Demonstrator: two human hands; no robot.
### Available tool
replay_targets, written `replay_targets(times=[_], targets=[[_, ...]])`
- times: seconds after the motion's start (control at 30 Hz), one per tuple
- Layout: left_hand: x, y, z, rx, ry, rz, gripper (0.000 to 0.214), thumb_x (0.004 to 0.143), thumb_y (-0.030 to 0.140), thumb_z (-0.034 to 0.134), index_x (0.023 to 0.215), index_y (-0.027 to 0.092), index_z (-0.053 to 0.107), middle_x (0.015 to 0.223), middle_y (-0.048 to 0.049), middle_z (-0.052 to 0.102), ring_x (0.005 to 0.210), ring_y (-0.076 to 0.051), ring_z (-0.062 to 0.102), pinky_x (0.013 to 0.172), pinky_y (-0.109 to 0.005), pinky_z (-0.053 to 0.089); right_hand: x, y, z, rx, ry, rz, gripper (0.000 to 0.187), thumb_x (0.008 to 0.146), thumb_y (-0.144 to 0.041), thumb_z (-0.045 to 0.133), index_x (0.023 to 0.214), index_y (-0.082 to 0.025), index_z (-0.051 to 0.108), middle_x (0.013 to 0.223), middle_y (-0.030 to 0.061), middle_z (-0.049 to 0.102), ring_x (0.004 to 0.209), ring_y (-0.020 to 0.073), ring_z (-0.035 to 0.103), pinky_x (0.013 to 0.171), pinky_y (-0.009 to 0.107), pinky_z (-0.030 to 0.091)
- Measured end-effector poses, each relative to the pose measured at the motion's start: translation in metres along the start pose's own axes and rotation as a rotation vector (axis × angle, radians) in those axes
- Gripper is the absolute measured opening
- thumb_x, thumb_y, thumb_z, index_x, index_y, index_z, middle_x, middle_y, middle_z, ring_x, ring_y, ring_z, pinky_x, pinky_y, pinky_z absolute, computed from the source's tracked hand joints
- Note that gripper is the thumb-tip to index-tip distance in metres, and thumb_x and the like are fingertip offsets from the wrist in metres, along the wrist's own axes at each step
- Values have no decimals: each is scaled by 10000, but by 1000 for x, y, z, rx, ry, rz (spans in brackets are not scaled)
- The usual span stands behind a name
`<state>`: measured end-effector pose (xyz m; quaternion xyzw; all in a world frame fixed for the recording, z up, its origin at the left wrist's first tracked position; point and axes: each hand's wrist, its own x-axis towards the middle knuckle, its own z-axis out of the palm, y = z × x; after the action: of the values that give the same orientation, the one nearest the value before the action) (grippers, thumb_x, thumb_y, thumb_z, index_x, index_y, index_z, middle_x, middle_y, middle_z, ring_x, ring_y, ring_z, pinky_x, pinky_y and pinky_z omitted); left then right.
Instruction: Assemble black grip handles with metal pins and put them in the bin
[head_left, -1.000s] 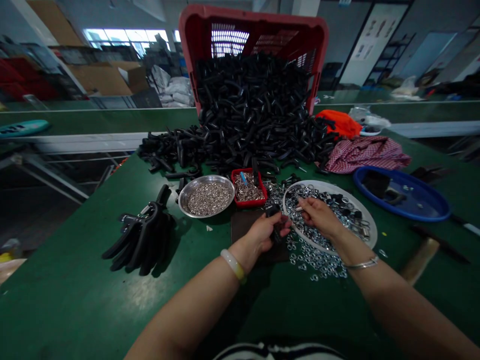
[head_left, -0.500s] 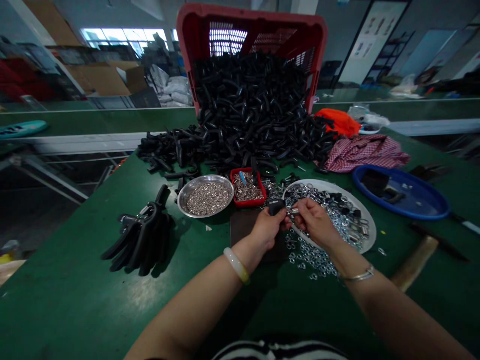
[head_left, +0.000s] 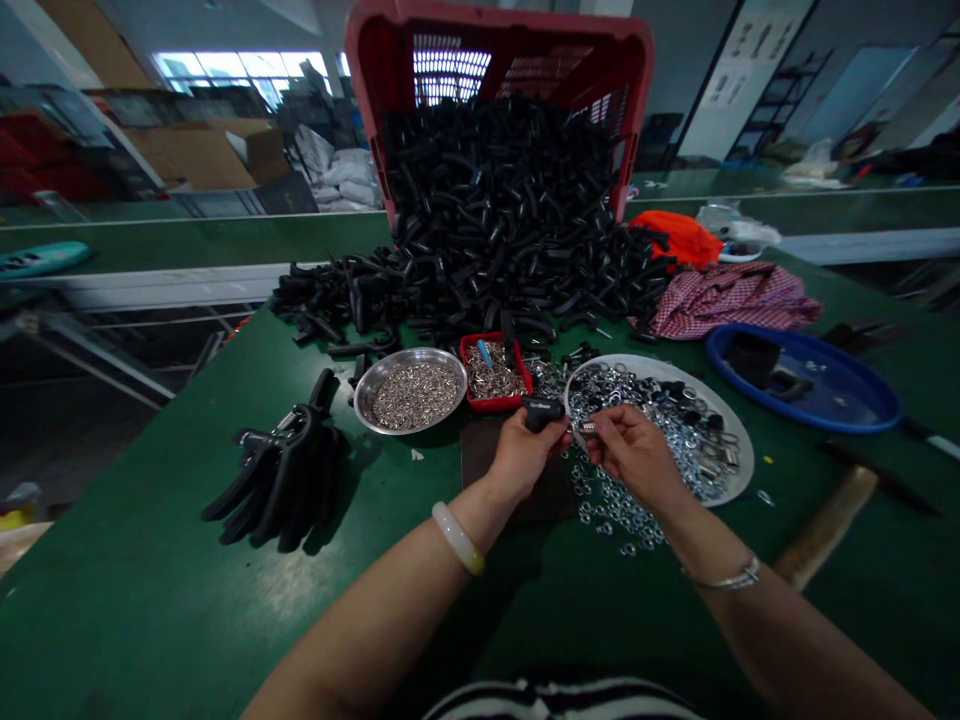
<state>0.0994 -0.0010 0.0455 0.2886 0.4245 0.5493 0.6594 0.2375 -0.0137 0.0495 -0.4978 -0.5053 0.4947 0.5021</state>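
Observation:
My left hand [head_left: 523, 452] is closed round a small black plastic part [head_left: 543, 411], held upright above a dark mat [head_left: 487, 455]. My right hand [head_left: 636, 452] pinches a small silver metal piece [head_left: 587, 428] right beside that black part. Both hands hover at the near left rim of a white plate [head_left: 731, 478] full of silver rings and nuts. More rings lie spilled on the green table [head_left: 150, 600] below my right hand.
A tipped red crate [head_left: 630, 70] spills a heap of black plastic handles [head_left: 495, 230]. A steel bowl of small metal bits [head_left: 411, 388], a red tray [head_left: 495, 378], a pile of black assembled pieces [head_left: 281, 470], a blue tray [head_left: 806, 380], checked cloth [head_left: 731, 295] and a wooden hammer handle [head_left: 825, 525] lie around.
My right hand left the white plate with a small silver piece and came up next to the black part, which my left hand raised slightly.

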Motion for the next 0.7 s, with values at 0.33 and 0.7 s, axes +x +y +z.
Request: replay_targets(times=[0.33, 0.7], targets=[[-1, 0, -9, 67, -99, 11, 267, 574, 233, 743, 751, 139, 567, 635, 23, 599, 515, -75, 527, 530, -207, 450, -4, 6, -9, -69, -165, -105, 233, 773, -354, 592, 924, -184, 543, 661, -13, 578, 452, 62, 493, 395, 189, 379], [-3, 3, -10, 80, -95, 91, 223, 581, 198, 711, 724, 144, 550, 657, 34, 593, 552, -83, 525, 548, -204, 442, -6, 0, -5, -105, -121, -124, 246, 710, -362, 652, 861, -182, 576, 658, 1, 591, 499, 92, 543, 419, 217, 441]])
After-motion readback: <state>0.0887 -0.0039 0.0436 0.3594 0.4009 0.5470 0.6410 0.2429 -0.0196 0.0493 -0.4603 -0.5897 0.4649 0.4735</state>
